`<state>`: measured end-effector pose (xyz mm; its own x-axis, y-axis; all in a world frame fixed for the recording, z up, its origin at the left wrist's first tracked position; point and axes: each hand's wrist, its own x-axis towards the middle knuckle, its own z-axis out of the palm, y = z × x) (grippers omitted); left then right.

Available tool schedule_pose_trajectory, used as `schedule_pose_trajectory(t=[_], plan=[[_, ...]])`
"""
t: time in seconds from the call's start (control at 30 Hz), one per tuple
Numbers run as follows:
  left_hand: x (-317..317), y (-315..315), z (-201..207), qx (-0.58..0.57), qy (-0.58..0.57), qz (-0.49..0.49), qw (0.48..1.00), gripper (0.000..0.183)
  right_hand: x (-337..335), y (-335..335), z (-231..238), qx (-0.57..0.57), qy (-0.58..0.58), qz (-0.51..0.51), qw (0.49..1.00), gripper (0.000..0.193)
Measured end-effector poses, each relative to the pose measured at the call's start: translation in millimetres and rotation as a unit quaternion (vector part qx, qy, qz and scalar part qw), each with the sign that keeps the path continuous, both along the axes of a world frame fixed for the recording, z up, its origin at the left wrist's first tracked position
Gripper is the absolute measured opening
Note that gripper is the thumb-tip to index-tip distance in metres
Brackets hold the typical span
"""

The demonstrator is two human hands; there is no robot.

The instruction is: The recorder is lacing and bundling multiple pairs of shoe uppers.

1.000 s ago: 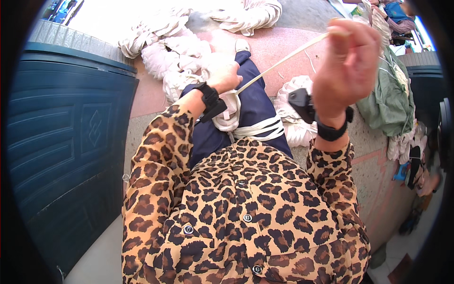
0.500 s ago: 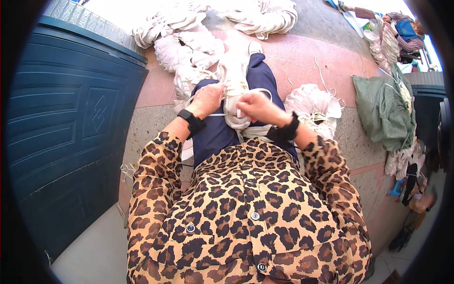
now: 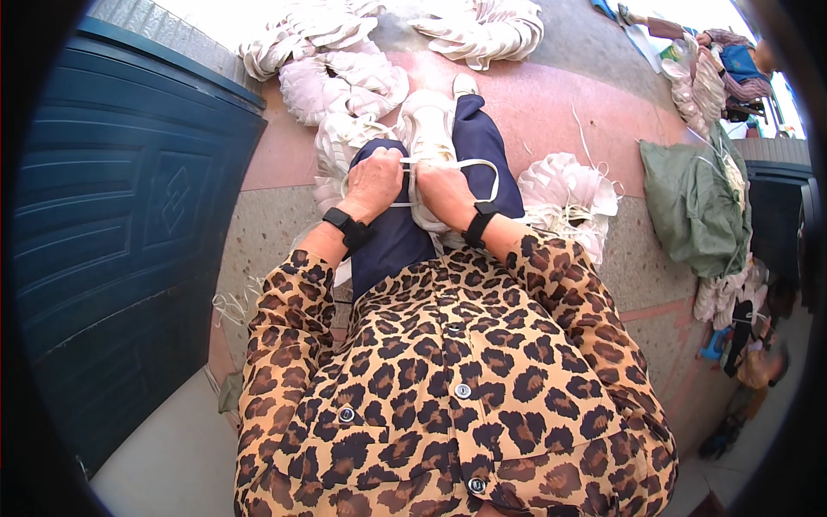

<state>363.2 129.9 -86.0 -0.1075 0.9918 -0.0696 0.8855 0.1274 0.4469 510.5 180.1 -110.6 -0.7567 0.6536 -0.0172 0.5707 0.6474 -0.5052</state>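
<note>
Between my knees lies a long bundle of white, layered pieces (image 3: 428,121), seemingly shoe parts, though I cannot be sure. A thin white cord (image 3: 495,177) crosses over it and loops out to the right. My left hand (image 3: 376,183) is closed on the cord at the bundle's left side, above my dark blue trouser leg. Close beside it, over the bundle, my right hand (image 3: 445,195) is also closed, with the cord running from its fingers. The fingertips of both hands are partly hidden. Each wrist wears a black band.
Heaps of similar white pieces (image 3: 345,82) lie ahead to the left, with another pile (image 3: 564,194) right of my leg. A dark blue panelled door (image 3: 129,189) stands at left. A green sack (image 3: 693,202) is at right; other people (image 3: 741,73) sit beyond.
My right hand has moved left and slightly down, nearer my left hand, and its back now faces up. The cord loop at the right stands out wider. My left hand has barely moved.
</note>
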Motion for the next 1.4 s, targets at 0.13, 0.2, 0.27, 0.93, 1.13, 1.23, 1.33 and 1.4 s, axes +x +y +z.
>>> schedule_pose_trajectory(t=[0.13,0.2,0.27,0.93,1.13,1.23,1.33,1.4], plan=[[2,-3,-3,0.004,0.043,0.073,0.996,0.017,-2,6,2,-0.009,-0.047,0.043,0.998,0.009],[-2,-5,-4,0.032,0.050,0.122,0.991,0.011,1,18,17,-0.069,-0.087,0.074,0.991,0.010],[-9,-7,-5,0.061,0.026,0.158,0.985,0.013,20,36,45,-0.425,-0.116,0.081,0.894,0.010],[47,-9,52,0.085,-0.451,-0.050,0.887,0.014,24,40,193,-0.605,0.406,0.234,0.644,0.013],[51,-1,75,0.025,-0.443,-0.086,0.892,0.014,43,63,206,-0.532,0.443,0.198,0.694,0.012],[38,2,85,0.021,-0.471,-0.071,0.879,0.015,52,68,213,-0.381,0.434,0.015,0.816,0.015],[13,1,94,-0.035,-0.484,0.005,0.874,0.017,60,75,214,-0.436,0.531,-0.057,0.724,0.022],[-9,-4,97,0.037,-0.580,0.094,0.809,0.019,70,83,206,-0.449,0.556,-0.133,0.687,0.023]])
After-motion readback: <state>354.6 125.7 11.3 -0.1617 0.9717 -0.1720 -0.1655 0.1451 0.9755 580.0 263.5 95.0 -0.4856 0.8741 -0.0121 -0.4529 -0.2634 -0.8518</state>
